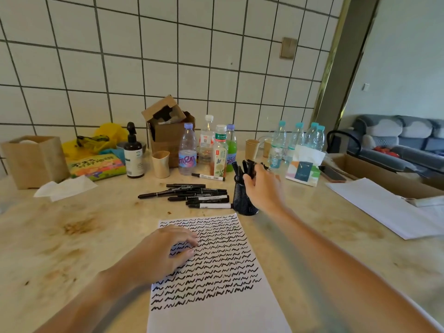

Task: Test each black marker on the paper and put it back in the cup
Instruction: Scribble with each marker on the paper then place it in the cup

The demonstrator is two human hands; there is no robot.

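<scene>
A marker is reached for at the black mesh cup [243, 200].
The white scribbled paper [216, 272] is pressed flat by the left hand [165, 251], its grip released; the right hand [260, 186] is clenched around black markers [248, 168] in the cup.

Beige, brown-stained table [79, 239] against a tiled wall. Centre foreground: paper [216, 296] covered with black squiggles. Above it: loose markers [197, 195] beside a black mesh cup [242, 200]. Along the back: box [33, 159], pump bottle [134, 156], carton [168, 131], bottles [206, 150], paper cups [160, 164], tissue pack [304, 169]. Right: white sheets [384, 205].
</scene>
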